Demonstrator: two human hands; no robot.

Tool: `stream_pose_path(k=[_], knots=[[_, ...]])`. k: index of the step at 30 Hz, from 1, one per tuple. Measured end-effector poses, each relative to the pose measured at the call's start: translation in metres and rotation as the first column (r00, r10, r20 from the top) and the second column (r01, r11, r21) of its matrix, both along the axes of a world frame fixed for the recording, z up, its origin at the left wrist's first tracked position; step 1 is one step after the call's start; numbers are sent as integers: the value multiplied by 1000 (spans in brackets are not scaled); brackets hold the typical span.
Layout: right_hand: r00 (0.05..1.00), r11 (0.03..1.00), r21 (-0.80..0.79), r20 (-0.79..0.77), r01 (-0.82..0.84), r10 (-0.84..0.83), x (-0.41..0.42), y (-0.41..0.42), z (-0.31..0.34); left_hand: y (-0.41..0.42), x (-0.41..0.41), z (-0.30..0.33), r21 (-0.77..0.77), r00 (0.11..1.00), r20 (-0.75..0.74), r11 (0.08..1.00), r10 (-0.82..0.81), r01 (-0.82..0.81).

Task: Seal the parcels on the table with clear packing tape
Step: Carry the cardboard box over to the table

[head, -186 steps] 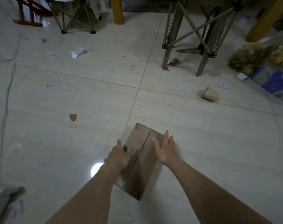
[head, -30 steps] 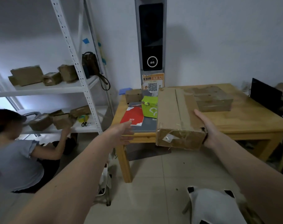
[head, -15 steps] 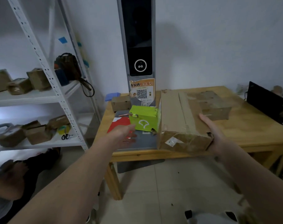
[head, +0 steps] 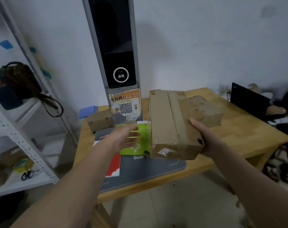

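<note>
A long brown cardboard parcel [head: 169, 122] with tape along its top seam is held over the wooden table [head: 248, 134]. My right hand [head: 200, 135] grips its near right corner, thumb on top. My left hand [head: 125, 137] reaches forward with straight fingers, in front of a green box [head: 143, 140] just left of the parcel, and holds nothing. A second brown parcel [head: 205, 111] lies on the table behind. A small brown box [head: 100, 120] sits at the table's back left. No tape roll is visible.
A tall grey scanner pillar [head: 118, 60] rises from a grey base plate [head: 148, 170] on the table. A red envelope [head: 114, 165] lies on the plate. White shelving [head: 33, 145] with boxes, scissors and a bag stands left. A black laptop [head: 248, 99] is at right.
I have moved closer to the table. The parcel has travelled forward over the table beside the green box, and my left hand has reached out to the green box.
</note>
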State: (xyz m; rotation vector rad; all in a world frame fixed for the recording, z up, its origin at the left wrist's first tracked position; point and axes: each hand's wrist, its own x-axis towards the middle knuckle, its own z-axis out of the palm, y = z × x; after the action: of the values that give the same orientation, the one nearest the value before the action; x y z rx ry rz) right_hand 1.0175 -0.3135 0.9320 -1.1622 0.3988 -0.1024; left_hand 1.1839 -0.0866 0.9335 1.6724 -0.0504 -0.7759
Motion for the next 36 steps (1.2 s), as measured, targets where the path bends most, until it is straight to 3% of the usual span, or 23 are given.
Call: stream_pose_path(k=[13,26,36], knots=[[997,995,69,-11,78,-78,74,-19,-14,-36,77,-16,-32,998,-35,998,-51,50],[999,992,120,17,-48,47,161,-82,-17,-93,158,-13,-100,996,-74,994,44,-51],[991,973,229,-114,-38,66,215,-135,-37,-141,184,-31,-101,989,-142,994,28,-43]])
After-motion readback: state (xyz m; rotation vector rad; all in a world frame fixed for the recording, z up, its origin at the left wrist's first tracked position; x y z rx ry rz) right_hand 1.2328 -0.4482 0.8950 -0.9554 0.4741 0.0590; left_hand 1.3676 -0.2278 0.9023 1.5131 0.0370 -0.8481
